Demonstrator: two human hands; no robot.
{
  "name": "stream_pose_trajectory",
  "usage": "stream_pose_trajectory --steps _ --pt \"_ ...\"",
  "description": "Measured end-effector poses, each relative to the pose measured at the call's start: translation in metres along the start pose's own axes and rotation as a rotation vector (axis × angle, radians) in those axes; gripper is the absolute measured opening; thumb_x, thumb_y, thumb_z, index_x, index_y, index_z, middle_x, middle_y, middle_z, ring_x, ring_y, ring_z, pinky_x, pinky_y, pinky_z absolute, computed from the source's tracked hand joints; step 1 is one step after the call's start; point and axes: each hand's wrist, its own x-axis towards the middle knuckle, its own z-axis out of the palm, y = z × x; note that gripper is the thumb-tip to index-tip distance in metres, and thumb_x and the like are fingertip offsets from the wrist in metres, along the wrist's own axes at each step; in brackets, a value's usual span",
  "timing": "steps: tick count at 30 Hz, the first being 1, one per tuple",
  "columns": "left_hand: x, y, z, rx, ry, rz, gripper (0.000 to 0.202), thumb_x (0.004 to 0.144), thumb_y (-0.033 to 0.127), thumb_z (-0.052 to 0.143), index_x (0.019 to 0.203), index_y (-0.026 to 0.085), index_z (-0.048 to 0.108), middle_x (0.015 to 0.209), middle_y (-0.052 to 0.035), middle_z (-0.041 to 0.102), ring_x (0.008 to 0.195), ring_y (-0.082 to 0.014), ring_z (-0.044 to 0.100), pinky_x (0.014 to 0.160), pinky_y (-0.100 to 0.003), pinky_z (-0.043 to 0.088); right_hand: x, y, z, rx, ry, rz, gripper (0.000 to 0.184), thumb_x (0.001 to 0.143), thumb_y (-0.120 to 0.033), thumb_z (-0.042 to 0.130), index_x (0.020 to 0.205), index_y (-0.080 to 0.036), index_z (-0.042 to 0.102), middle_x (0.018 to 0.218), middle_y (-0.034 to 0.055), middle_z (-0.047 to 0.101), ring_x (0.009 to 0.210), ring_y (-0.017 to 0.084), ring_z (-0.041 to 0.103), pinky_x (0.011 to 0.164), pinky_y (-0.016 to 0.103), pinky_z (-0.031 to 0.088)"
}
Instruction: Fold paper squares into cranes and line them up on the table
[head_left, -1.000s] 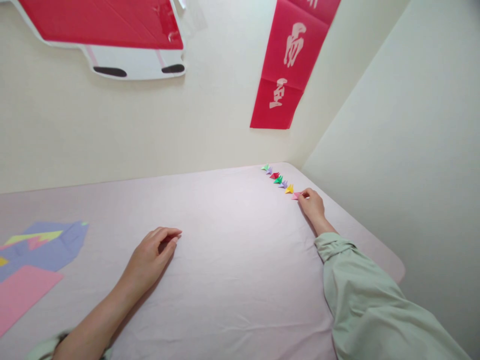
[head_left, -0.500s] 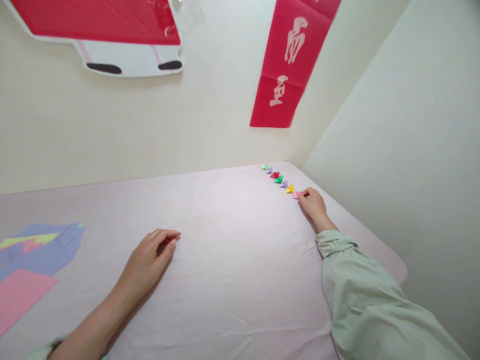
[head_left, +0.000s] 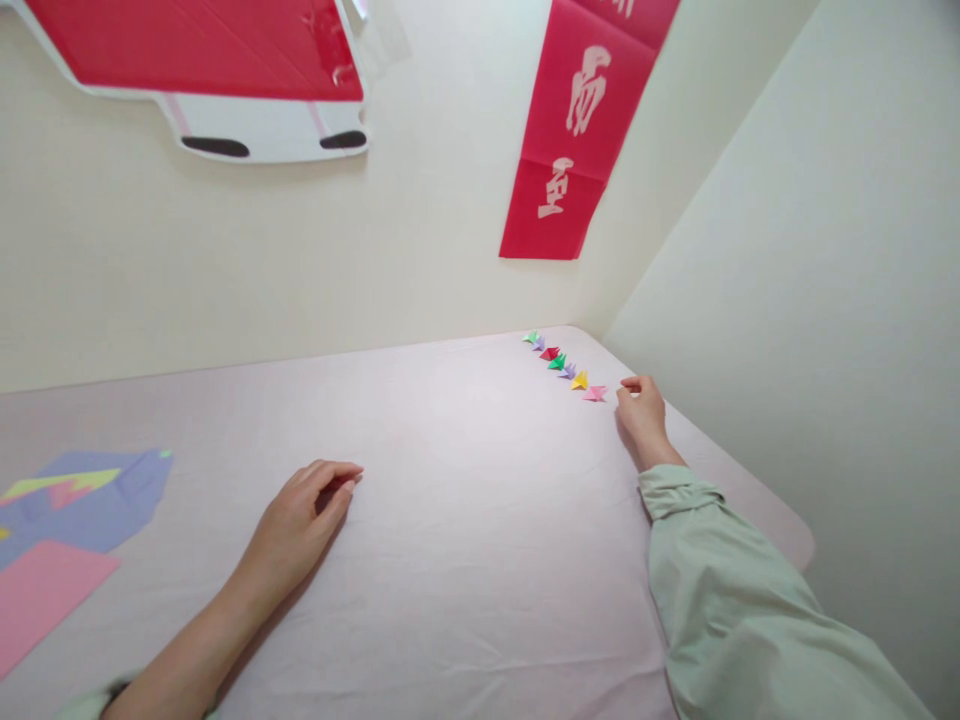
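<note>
A red banner (head_left: 576,148) bears pale characters (head_left: 587,90), lowest 至 (head_left: 556,188).

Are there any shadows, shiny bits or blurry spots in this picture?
In the head view, soft shadows lie beside the left hand and right hand; a shiny glint shows on the red wall decoration; the blue sheet looks a bit blurrier than the pink folded paper.
</note>
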Motion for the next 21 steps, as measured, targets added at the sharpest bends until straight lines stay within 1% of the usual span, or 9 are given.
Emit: stream_pose_trajectory --steps 3,4,6,7,11,15,16,19,21 --pt "0.001 0.000 0.000 -0.007 0.001 0.006 0.028 0.088 0.042 0.048 0.094 0.022 0.067 0.096 -0.0053 0.070 0.092 -0.0227 0.063 0.081 -0.036 0.051 -0.004 -0.021 -0.007 0.038 0.056 -0.019 0.022 0.078 -0.033 0.046 0.091 -0.018 0.057 0.093 0.0096 0.065 0.082 0.022 0.056 0.079 0.037 0.044" --pt "0.001 0.001 0.000 -0.006 0.000 0.002 0.027 0.088 0.041 0.048 0.094 0.022 0.067 0.096 -0.0054 0.069 0.092 -0.0228 0.063 0.082 -0.036 0.051 -0.008 -0.031 -0.009 0.054 0.051 -0.034 0.022 0.080 -0.034 0.046 0.090 -0.019 0.057 0.092 0.0094 0.066 0.081 0.022 0.056 0.078 0.036 0.044" --pt "0.000 0.004 -0.001 -0.001 -0.004 -0.009 0.025 0.088 0.039 0.048 0.094 0.022 0.066 0.096 -0.0053 0.069 0.092 -0.0227 0.062 0.082 -0.037 0.050 -0.018 -0.055 -0.011 0.102 -0.009 -0.077 0.020 0.082 -0.037 0.047 0.086 -0.020 0.057 0.089 0.0076 0.067 0.076 0.020 0.057 0.073 0.033 0.044" --pt "0.000 0.006 -0.001 -0.005 -0.005 -0.014 0.024 0.089 0.036 0.048 0.095 0.021 0.066 0.096 -0.0053 0.068 0.093 -0.0224 0.062 0.083 -0.037 0.050 -0.026 -0.069 -0.011 0.138 -0.071 -0.111 0.021 0.083 -0.039 0.048 0.084 -0.021 0.058 0.086 0.0065 0.068 0.074 0.020 0.058 0.071 0.032 0.045" --pt "-0.005 0.013 0.001 -0.030 0.002 -0.008 0.019 0.089 0.025 0.047 0.094 0.020 0.065 0.094 -0.0058 0.067 0.091 -0.0206 0.060 0.084 -0.036 0.048 -0.070 -0.130 -0.005 0.255 -0.469 -0.343 0.024 0.084 -0.043 0.050 0.079 -0.023 0.060 0.077 0.0051 0.066 0.065 0.019 0.056 0.062 0.031 0.043" --pt "-0.007 0.011 0.005 -0.063 0.024 -0.028 0.016 0.086 0.017 0.051 0.094 0.019 0.064 0.094 -0.0061 0.066 0.091 -0.0197 0.059 0.085 -0.035 0.047 -0.131 -0.188 0.011 0.311 -0.890 -0.543 0.020 0.085 -0.042 0.050 0.080 -0.026 0.062 0.067 0.0011 0.063 0.058 0.019 0.054 0.057 0.030 0.040" --pt "-0.007 0.010 0.005 -0.064 0.028 -0.032 0.015 0.086 0.017 0.051 0.094 0.019 0.064 0.093 -0.0062 0.066 0.091 -0.0196 0.059 0.084 -0.035 0.047 -0.148 -0.200 0.016 0.324 -0.982 -0.586 0.019 0.085 -0.040 0.049 0.082 -0.027 0.062 0.068 0.0005 0.063 0.057 0.018 0.054 0.057 0.030 0.041" --pt "-0.009 0.009 0.005 -0.078 0.043 -0.025 0.014 0.087 0.016 0.052 0.094 0.019 0.064 0.093 -0.0063 0.066 0.091 -0.0195 0.058 0.084 -0.035 0.047 -0.194 -0.224 0.031 0.328 -1.185 -0.662 0.018 0.088 -0.035 0.046 0.090 -0.027 0.062 0.077 0.0005 0.067 0.060 0.018 0.057 0.058 0.030 0.042" --pt "-0.010 0.010 0.005 -0.085 0.063 -0.034 0.015 0.086 0.014 0.052 0.095 0.018 0.064 0.094 -0.0066 0.066 0.092 -0.0193 0.059 0.086 -0.034 0.047 -0.216 -0.230 0.039 0.318 -1.221 -0.689 0.019 0.089 -0.033 0.045 0.094 -0.027 0.062 0.080 0.0010 0.068 0.067 0.019 0.060 0.062 0.030 0.043"
